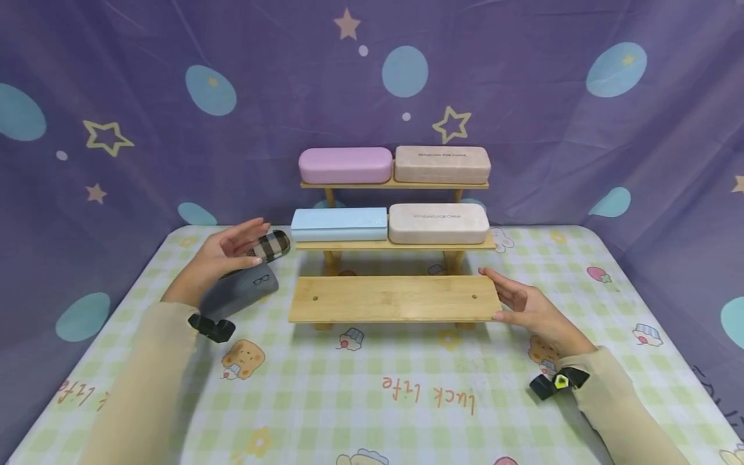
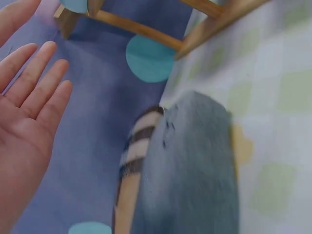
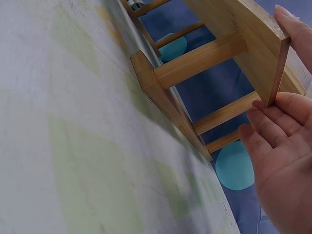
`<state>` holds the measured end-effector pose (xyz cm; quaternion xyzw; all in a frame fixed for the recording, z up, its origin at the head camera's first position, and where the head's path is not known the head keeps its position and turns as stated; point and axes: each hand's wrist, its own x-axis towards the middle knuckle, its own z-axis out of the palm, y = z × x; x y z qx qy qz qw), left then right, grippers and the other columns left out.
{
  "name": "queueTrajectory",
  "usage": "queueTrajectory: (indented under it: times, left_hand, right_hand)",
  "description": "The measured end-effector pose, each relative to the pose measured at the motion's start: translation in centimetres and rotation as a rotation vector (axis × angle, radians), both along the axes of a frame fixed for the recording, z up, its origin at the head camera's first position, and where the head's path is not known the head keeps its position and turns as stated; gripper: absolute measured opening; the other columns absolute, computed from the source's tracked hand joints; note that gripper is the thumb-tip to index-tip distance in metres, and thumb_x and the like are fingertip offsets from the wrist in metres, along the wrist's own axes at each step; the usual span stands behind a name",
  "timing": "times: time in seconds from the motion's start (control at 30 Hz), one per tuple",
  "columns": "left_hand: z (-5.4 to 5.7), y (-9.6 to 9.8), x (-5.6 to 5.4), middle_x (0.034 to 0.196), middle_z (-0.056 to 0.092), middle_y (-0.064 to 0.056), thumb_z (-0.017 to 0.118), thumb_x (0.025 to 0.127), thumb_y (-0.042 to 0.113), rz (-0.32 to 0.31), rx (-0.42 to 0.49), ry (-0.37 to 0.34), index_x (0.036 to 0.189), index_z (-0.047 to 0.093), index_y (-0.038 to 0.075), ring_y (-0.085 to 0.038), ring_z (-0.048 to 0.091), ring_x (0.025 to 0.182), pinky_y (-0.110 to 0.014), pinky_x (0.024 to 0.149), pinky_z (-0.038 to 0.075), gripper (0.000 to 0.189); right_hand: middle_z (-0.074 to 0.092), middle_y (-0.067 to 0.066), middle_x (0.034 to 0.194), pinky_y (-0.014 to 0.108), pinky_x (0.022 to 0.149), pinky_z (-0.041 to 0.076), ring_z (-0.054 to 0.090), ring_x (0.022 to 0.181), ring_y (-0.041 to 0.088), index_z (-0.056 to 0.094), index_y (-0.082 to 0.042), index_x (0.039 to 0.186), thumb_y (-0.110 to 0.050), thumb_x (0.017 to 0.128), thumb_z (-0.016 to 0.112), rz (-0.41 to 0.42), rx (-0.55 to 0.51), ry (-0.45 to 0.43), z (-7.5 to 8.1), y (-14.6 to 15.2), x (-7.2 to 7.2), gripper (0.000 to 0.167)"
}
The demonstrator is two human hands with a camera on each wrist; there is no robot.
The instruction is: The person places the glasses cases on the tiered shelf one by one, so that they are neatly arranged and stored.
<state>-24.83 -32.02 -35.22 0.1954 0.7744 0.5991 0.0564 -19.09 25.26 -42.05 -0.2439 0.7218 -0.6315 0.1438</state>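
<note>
A three-tier wooden display rack (image 1: 395, 298) stands at the middle of the table. At the right end of its lowest board, my right hand (image 1: 526, 316) grips the edge, thumb at the front corner and fingers at the back one. In the right wrist view, fingertips (image 3: 258, 105) lie against that board's edge. My left hand (image 1: 223, 255) hovers with fingers extended, holding nothing, over a grey-blue glasses case (image 1: 244, 290) with a small glasses print. Behind it lies a checked glasses case (image 1: 272, 247), partly hidden by the hand.
On the upper board sit a pink glasses case (image 1: 345, 165) and a beige glasses case (image 1: 443, 165). The middle board holds a light blue glasses case (image 1: 340, 225) and a cream one (image 1: 438, 223). A checked tablecloth (image 1: 349, 413) covers the table; a purple curtain (image 1: 302, 77) hangs behind.
</note>
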Motion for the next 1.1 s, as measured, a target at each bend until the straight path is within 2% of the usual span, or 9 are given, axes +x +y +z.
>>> queueTrajectory:
  times: [0.1, 0.33, 0.47, 0.63, 0.83, 1.1]
  left_hand:
    - [-0.7, -1.0, 0.8, 0.141, 0.048, -0.003, 0.062, 0.086, -0.007, 0.001, 0.036, 0.027, 0.146, 0.035, 0.007, -0.006, 0.046, 0.125, -0.017, 0.097, 0.04, 0.068]
    - [-1.9, -3.6, 2.7, 0.131, 0.056, 0.007, 0.06, 0.084, -0.013, 0.027, 0.056, 0.076, 0.144, 0.037, 0.005, -0.004, 0.051, 0.12, -0.015, 0.095, 0.041, 0.067]
    - [-2.6, -5.2, 3.9, 0.127, 0.059, 0.008, 0.061, 0.084, -0.013, 0.098, 0.05, 0.079, 0.143, 0.039, 0.005, -0.002, 0.054, 0.115, -0.013, 0.092, 0.043, 0.066]
    - [-3.5, -6.6, 5.0, 0.127, 0.059, 0.007, 0.062, 0.085, -0.009, 0.177, 0.056, 0.032, 0.143, 0.04, 0.008, -0.001, 0.055, 0.113, -0.011, 0.09, 0.043, 0.065]
    - [-4.8, -7.5, 6.5, 0.122, 0.06, 0.014, 0.064, 0.086, -0.004, 0.267, 0.047, -0.029, 0.143, 0.041, 0.01, 0.004, 0.053, 0.111, -0.009, 0.086, 0.043, 0.063]
    - [-6.5, -8.5, 7.3, 0.118, 0.059, 0.022, 0.07, 0.084, 0.004, 0.419, -0.03, 0.003, 0.141, 0.046, 0.011, 0.009, 0.051, 0.108, -0.005, 0.086, 0.038, 0.062]
  right_hand:
    - [0.016, 0.01, 0.157, 0.014, 0.103, 0.031, 0.024, 0.139, 0.009, 0.02, -0.009, 0.151, 0.003, 0.09, 0.058, 0.0, 0.0, 0.001, 0.0, 0.0, 0.0, 0.073]
    - [0.015, 0.01, 0.157, 0.015, 0.104, 0.031, 0.024, 0.139, 0.009, 0.02, -0.008, 0.151, 0.004, 0.09, 0.058, 0.011, -0.011, 0.013, -0.1, -0.1, 0.1, 0.073]
    - [0.015, 0.007, 0.157, 0.016, 0.104, 0.032, 0.023, 0.14, 0.009, 0.02, -0.011, 0.151, 0.003, 0.09, 0.057, 0.01, -0.009, -0.005, -0.1, 0.0, 0.0, 0.073]
    - [0.016, 0.007, 0.157, 0.017, 0.103, 0.033, 0.024, 0.14, 0.01, 0.02, -0.014, 0.152, 0.001, 0.09, 0.058, -0.002, -0.002, -0.019, -0.2, 0.1, 0.0, 0.073]
    - [0.015, 0.006, 0.158, 0.015, 0.104, 0.031, 0.019, 0.142, 0.014, 0.02, -0.013, 0.152, 0.002, 0.09, 0.058, 0.005, -0.006, -0.014, -0.1, 0.1, 0.0, 0.074]
    - [0.011, 0.007, 0.158, 0.017, 0.104, 0.031, 0.018, 0.142, 0.013, 0.016, -0.009, 0.152, 0.002, 0.09, 0.058, 0.03, -0.03, -0.013, -0.1, 0.1, 0.0, 0.075]
